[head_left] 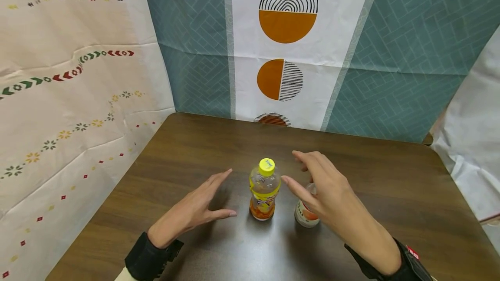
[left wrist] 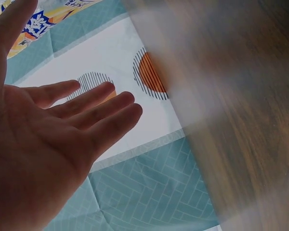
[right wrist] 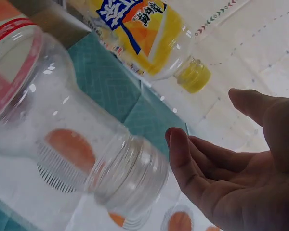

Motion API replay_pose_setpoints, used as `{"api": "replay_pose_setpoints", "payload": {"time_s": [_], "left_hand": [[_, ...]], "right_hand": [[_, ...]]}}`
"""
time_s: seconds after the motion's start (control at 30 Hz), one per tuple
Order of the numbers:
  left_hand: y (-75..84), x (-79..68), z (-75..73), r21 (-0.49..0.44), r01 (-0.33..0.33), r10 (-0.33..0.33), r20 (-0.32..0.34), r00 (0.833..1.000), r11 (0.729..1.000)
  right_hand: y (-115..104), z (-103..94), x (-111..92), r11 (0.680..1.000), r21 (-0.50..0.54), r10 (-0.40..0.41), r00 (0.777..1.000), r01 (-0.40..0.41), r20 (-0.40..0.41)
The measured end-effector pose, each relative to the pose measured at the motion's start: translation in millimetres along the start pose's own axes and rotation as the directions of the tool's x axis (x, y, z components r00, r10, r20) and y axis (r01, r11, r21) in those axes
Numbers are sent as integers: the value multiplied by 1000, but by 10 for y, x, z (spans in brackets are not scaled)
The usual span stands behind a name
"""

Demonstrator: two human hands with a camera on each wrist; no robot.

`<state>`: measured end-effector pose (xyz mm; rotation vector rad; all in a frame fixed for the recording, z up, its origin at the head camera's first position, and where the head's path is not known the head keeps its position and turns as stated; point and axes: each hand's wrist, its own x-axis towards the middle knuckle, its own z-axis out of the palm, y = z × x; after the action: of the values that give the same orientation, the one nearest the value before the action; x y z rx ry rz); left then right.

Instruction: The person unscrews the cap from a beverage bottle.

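A plastic drink bottle (head_left: 264, 195) with a yellow cap and yellow label stands upright on the table, amber liquid at its bottom. My left hand (head_left: 191, 212) hovers to its left, fingers straight and thumb spread, holding nothing. To the right of that bottle is a second clear bottle (head_left: 306, 217) with a pale label showing an orange fruit picture; my right hand (head_left: 330, 187) partly covers it in the head view. Fingers of the right hand are loosely bent, and nothing is in its grasp. The right wrist view shows the clear bottle's ridged neck (right wrist: 132, 173) beside the fingertips.
The brown wooden table (head_left: 211, 142) reaches back to a teal and white patterned cloth (head_left: 195, 55). A cream embroidered cloth (head_left: 78, 159) hangs along the left side. White fabric (head_left: 468, 142) hangs at the right edge.
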<state>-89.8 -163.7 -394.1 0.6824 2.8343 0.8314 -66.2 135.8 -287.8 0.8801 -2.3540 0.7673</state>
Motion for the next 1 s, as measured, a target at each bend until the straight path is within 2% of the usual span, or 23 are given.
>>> {"api": "replay_pose_setpoints", "payload": {"time_s": [0.23, 0.37, 0.5, 0.63, 0.8, 1.0], "left_hand": [[-20, -4, 13, -2, 8, -8, 12, 1000, 1000], [-27, -9, 20, -7, 12, -12, 13, 1000, 1000], [-28, -12, 29, -15, 8, -8, 13, 1000, 1000], [-29, -1, 39, -28, -1, 2, 11, 1000, 1000], [-22, 8, 42, -38, 11, -11, 11, 1000, 999], [-38, 12, 34, -54, 5, -3, 25, 1000, 999]], "right_hand": [[-53, 93, 77, 1000, -14, 20, 1000, -20, -10], [-60, 164, 126, 997, -17, 79, 997, -80, -4], [-62, 242, 174, 988, -9, 151, 988, -151, 34], [-61, 321, 209, 982, 3, 188, 979, -189, 80], [-68, 398, 229, 981, -20, 192, 975, -191, 112], [-65, 445, 230, 989, -23, 148, 983, -146, 108]]}}
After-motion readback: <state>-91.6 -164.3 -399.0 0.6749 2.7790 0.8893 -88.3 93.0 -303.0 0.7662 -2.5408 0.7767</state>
